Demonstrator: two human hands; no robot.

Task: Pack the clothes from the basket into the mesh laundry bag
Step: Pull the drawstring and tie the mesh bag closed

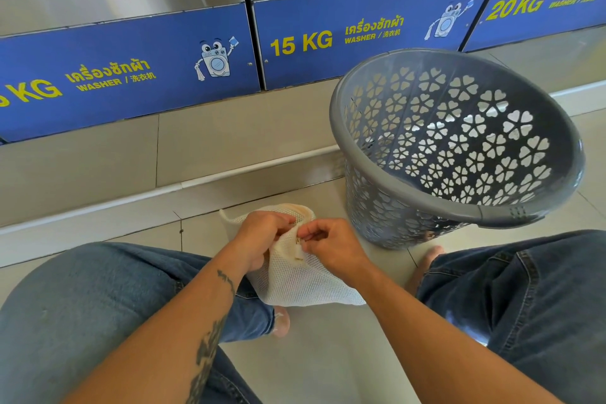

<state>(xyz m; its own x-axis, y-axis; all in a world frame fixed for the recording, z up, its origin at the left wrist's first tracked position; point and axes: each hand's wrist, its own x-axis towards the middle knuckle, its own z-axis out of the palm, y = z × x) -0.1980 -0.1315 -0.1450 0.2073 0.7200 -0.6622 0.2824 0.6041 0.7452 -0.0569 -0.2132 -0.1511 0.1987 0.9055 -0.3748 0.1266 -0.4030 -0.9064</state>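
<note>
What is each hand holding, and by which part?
Both hold the mesh bag at its top edge: the left hand grips the fabric, the right hand pinches the zipper end.

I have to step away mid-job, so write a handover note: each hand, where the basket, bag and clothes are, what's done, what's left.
Left hand: grips the mesh laundry bag near its top edge.
Right hand: pinches at the bag's zipper.
Bag: held between the knees above the tiled floor, cream fabric showing inside.
Basket: on the floor to the right, tilted, no clothes visible in it.
Done: clothes appear packed.
Left: likely finish the zip; whether it is closed cannot be told.
</note>
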